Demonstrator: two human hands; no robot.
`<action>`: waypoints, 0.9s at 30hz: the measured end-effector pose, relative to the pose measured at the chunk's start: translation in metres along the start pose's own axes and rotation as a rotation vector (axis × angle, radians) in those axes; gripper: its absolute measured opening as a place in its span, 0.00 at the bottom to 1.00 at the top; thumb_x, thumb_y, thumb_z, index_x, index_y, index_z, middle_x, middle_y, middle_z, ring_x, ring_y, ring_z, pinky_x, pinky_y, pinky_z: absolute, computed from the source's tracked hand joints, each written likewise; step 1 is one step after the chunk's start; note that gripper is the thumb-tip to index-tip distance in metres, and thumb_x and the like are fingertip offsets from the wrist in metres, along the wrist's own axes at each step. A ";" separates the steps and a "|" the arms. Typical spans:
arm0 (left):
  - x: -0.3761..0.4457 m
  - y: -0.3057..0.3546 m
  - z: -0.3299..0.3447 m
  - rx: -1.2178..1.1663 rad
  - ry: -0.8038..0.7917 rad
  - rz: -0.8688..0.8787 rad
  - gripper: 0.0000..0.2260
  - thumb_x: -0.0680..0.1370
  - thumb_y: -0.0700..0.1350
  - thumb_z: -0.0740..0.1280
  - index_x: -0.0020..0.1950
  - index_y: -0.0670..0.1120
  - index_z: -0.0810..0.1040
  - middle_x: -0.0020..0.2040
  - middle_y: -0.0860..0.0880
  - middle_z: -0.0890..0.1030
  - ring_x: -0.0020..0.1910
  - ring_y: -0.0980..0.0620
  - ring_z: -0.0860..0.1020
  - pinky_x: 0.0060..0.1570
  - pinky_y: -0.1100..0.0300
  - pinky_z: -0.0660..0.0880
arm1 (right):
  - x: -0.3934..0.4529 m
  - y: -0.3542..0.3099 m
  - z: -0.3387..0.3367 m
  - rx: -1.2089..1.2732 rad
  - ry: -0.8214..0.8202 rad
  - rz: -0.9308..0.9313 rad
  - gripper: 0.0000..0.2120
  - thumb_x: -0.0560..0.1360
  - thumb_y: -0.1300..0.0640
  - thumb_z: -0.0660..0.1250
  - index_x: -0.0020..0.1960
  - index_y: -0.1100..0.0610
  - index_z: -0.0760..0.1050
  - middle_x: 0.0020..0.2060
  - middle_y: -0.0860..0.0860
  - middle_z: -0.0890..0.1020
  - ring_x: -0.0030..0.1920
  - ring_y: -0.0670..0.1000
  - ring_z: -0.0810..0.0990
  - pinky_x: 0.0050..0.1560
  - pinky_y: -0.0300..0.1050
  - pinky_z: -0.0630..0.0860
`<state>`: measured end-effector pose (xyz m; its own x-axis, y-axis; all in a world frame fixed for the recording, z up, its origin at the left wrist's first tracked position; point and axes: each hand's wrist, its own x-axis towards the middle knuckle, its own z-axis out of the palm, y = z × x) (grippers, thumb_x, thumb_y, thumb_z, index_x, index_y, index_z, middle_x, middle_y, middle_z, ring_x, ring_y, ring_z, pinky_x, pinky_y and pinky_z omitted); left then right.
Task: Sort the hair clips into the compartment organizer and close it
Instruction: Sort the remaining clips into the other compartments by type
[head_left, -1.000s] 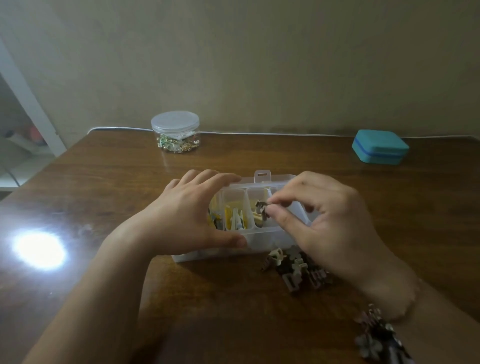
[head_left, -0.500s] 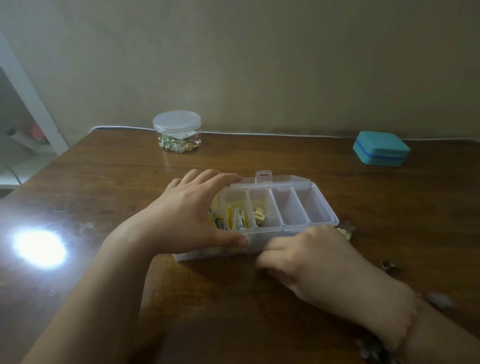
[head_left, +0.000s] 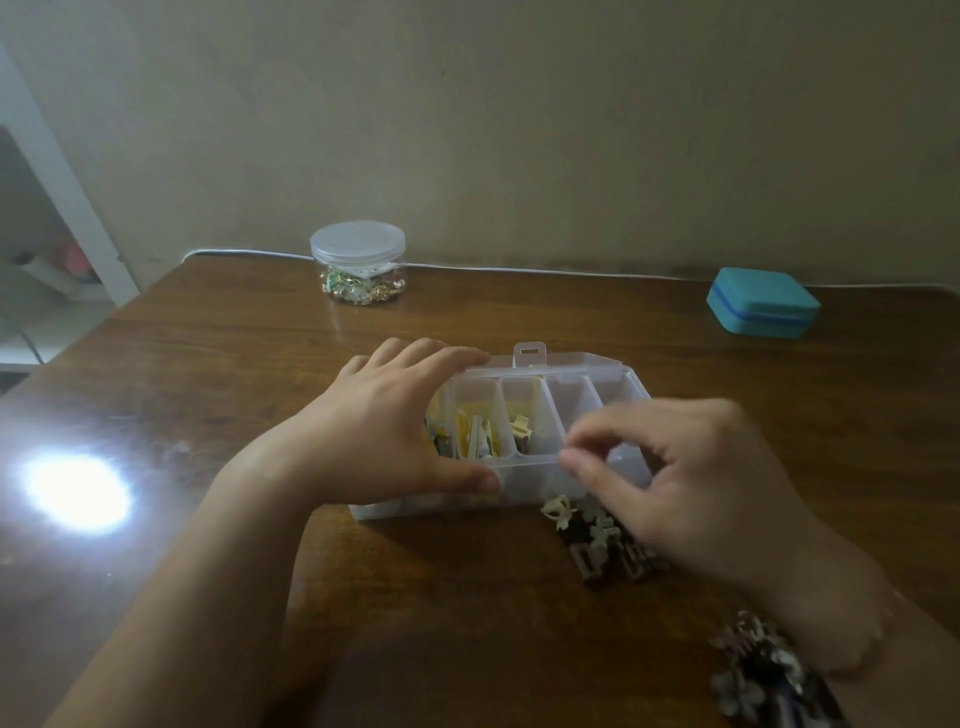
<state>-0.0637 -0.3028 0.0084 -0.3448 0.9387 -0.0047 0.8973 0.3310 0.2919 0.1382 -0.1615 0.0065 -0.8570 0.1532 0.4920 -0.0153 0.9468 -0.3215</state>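
Gripping the left end of the clear compartment organizer, the left hand is curling its fingers over the far rim and pressing its thumb on the near wall; the organizer is sitting open near the middle of the wooden table, its lid lying back with the latch tab standing up at the far edge; the left compartments are holding yellow and cream hair clips, while the right ones are looking bare. The right hand is hovering blurred over the near right rim, thumb and forefinger pinched together; whether a clip is sitting between them I cannot tell. Just in front of the organizer, a loose pile of brown and cream clips is lying partly under that hand; another cluster of clips is lying by the right wrist at the near edge. No writing is showing legibly anywhere. A lidded clear jar and a teal case are standing well apart at the far edge; bare wood is lying between them and the organizer.
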 end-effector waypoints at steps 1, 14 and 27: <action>0.000 0.000 0.000 0.004 0.003 0.000 0.47 0.59 0.80 0.58 0.75 0.66 0.52 0.73 0.63 0.61 0.72 0.58 0.57 0.71 0.50 0.59 | -0.003 -0.002 0.000 -0.083 -0.105 0.005 0.12 0.75 0.43 0.62 0.46 0.47 0.82 0.36 0.41 0.83 0.31 0.36 0.76 0.32 0.28 0.71; 0.000 -0.001 0.001 0.019 0.008 0.006 0.48 0.59 0.80 0.58 0.76 0.65 0.53 0.73 0.63 0.61 0.72 0.58 0.57 0.70 0.51 0.59 | -0.002 -0.012 0.014 -0.014 -0.081 -0.003 0.08 0.74 0.46 0.67 0.49 0.47 0.81 0.40 0.38 0.81 0.35 0.34 0.76 0.34 0.28 0.71; 0.001 -0.002 0.001 0.016 0.000 -0.001 0.47 0.59 0.80 0.58 0.75 0.66 0.52 0.74 0.63 0.60 0.73 0.57 0.56 0.72 0.50 0.58 | -0.006 -0.002 -0.012 -0.213 -0.358 -0.136 0.13 0.73 0.39 0.63 0.53 0.42 0.78 0.42 0.37 0.82 0.41 0.37 0.80 0.41 0.38 0.78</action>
<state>-0.0652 -0.3027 0.0070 -0.3453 0.9385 -0.0047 0.9015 0.3331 0.2762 0.1495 -0.1613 0.0136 -0.9795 -0.0493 0.1952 -0.0662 0.9945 -0.0809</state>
